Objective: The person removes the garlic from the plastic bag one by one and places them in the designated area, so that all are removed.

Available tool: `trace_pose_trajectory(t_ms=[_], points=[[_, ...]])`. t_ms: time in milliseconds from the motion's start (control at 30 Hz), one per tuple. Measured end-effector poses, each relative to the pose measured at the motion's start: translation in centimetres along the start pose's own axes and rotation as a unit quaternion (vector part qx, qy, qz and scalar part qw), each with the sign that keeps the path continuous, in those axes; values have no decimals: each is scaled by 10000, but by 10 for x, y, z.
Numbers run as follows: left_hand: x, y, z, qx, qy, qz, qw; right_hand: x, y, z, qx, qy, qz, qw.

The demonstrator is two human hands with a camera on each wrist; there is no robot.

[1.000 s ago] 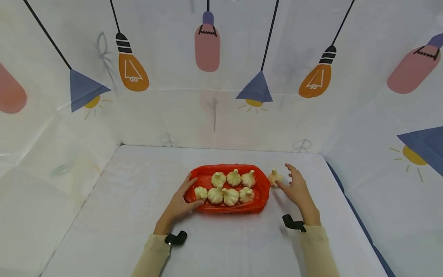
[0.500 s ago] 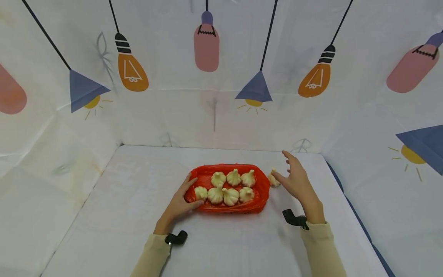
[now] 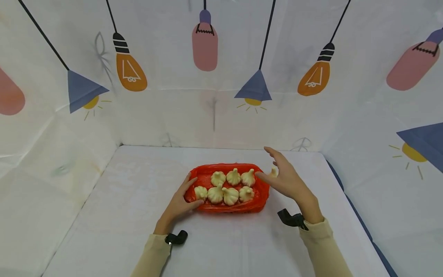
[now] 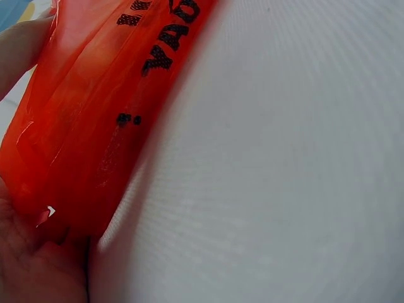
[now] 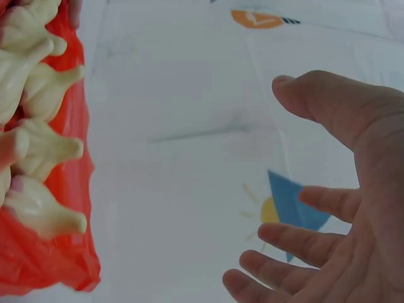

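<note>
Left hand grips the bag-wrapped tray, right hand holds nothing

The person's left hand [image 3: 178, 202] holds the red, oblong tray wrapped in thin, glossy plastic [image 3: 225, 209] by the end nearest it, with the thumb at the near rim and the fingers round the far side. The right hand [image 3: 290, 184] is relaxed and spread beside the tray's other end, grasping nothing. Between the two hands, seven cream, ridged garlic bulbs with stubby necks [image 3: 230, 197] sit in the tray. Another single pale garlic bulb [image 3: 273, 172] lies just beyond the right thumb, partly hidden by that hand.

The bulbs look light and fairly firm, smooth enough to slip a little; a pinch round the fat body, or at the neck, should suit them. The loose wrapping seems soft and easily torn, so the tray is probably best steadied by its rim, as the left hand has it, rather than by the slack plastic.
</note>
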State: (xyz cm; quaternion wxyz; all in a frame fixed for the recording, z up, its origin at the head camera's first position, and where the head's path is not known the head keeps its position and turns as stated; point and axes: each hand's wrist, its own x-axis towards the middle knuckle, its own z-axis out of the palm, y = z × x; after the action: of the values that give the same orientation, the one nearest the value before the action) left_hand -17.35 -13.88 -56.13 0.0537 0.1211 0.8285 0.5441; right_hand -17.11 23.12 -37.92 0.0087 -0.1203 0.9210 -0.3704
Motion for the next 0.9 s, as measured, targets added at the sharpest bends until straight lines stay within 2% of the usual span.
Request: trace_pose_trajectory(t_ms=[200,433,667,900], points=[[-1,1,-1,-34,12,41,10000,3,-18,14,-51,-412,-391,9984],[-1,1,0,-46,21,27,10000,7,-24,41,-40,-779,-819,9936],[1,-3,2,1,59,62,10000,8,-26,67,148,-1169,-736,9903],[1,-1,1,56,35,70,10000,11,-28,83,207,-1353,-903,9865]])
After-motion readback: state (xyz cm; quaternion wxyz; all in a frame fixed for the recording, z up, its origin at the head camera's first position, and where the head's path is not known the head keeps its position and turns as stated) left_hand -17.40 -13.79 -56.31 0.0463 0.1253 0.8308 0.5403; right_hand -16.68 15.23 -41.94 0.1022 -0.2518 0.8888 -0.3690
